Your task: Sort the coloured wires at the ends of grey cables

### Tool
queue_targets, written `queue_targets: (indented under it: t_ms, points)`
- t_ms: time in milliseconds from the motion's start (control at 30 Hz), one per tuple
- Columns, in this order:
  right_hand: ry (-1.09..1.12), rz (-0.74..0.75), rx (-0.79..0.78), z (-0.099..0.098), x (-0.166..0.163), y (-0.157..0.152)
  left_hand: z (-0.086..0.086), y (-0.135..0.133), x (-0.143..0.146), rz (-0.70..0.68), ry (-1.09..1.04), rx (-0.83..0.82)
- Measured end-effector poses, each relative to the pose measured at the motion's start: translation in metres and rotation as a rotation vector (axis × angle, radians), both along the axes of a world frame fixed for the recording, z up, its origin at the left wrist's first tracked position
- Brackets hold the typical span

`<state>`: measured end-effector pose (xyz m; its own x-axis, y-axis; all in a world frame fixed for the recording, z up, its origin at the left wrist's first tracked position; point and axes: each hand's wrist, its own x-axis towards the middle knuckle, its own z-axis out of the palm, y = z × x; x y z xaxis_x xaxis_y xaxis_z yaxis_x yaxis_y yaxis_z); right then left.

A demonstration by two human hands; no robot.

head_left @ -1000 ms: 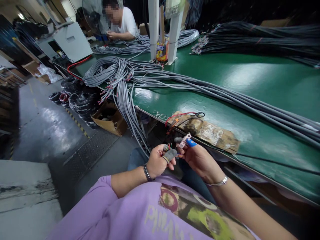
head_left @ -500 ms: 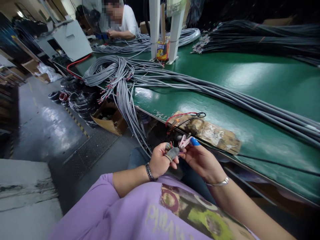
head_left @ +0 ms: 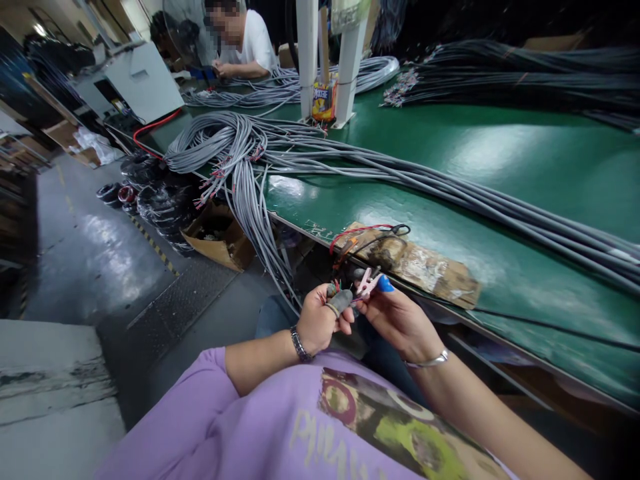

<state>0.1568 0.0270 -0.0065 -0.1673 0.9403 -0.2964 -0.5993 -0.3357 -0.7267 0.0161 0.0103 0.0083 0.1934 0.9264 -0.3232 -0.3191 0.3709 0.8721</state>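
Observation:
Close in front of my body, my left hand [head_left: 321,321] is closed, with grey covers on its thumb and a fingertip. It pinches thin coloured wires [head_left: 336,285], whose tips poke up between the fingers. My right hand [head_left: 397,319] has a blue cover on its thumb and grips a small pink clip [head_left: 368,284] shaped like a clothes peg. The clip's jaws lie just right of my left fingertips; a dark reddish wire seems to run between the two hands. Whether the jaws bite on that wire is too small to tell.
Grey cables [head_left: 400,172] stretch across the green table [head_left: 500,160], and one bundle [head_left: 253,207] hangs over its edge. A taped cardboard strip [head_left: 435,270] with red and black leads lies near my hands. An open carton [head_left: 220,240] stands below. Across the table sits a co-worker [head_left: 255,43].
My right hand has shifted slightly left with the pink clip. My left hand's thumb has tilted a little, and the picture has moved slightly.

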Motion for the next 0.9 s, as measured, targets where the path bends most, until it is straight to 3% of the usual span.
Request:
queue_targets:
  t_ms: [567, 900]
  points:
    - [0.172, 0.001, -0.041, 0.006, -0.003, -0.002, 0.004, -0.005, -0.001, -0.042, 0.053, 0.046]
    - [0.135, 0.082, -0.131, -0.002, 0.005, -0.009, -0.009, -0.009, -0.012, -0.059, 0.084, 0.128]
